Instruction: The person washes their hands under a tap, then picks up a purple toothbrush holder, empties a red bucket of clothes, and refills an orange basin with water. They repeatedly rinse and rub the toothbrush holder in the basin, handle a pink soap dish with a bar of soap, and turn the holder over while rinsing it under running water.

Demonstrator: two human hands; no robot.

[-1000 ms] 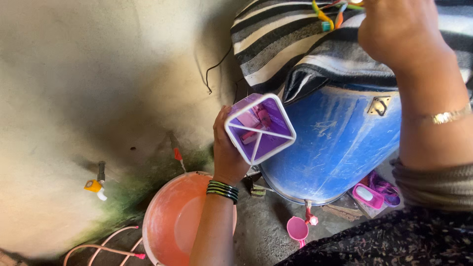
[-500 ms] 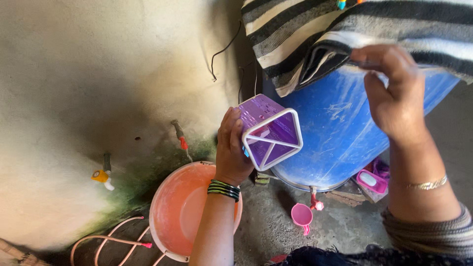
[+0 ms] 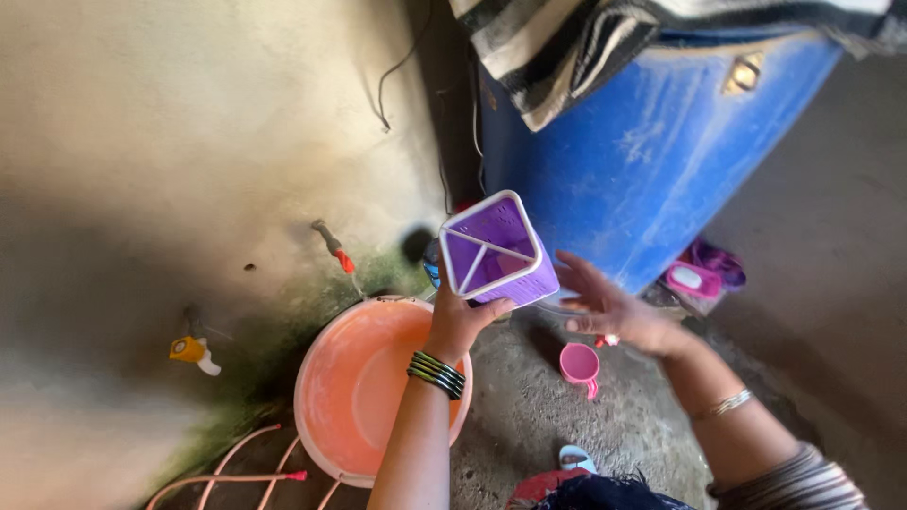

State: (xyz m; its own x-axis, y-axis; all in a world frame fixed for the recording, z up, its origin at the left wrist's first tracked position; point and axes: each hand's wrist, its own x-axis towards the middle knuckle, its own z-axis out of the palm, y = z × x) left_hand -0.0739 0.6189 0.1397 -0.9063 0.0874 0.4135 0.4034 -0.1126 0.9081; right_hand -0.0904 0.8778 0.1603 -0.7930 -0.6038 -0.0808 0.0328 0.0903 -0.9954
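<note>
My left hand (image 3: 460, 321) holds a purple square holder (image 3: 496, 251) with a white rim and white dividers, its open mouth facing me. Dark bangles ring that wrist. My right hand (image 3: 609, 310) hovers just right of the holder, fingers spread and holding nothing, with a thin bracelet on the wrist. Below my left arm stands an orange-pink tub (image 3: 354, 382). A small pink mug (image 3: 579, 365) sits on the ground under my right hand.
A big blue barrel (image 3: 642, 161) stands at the right with a black-and-white striped cloth (image 3: 567, 52) draped over it. Two taps (image 3: 333, 247) stick out of the stained wall, one with a yellow handle (image 3: 192, 350). Pink hoses (image 3: 236, 467) lie at lower left. Pink footwear (image 3: 704, 272) rests by the barrel.
My right hand came down from the striped cloth on the barrel to beside the holder and opened. The view shifted so the barrel sits farther away.
</note>
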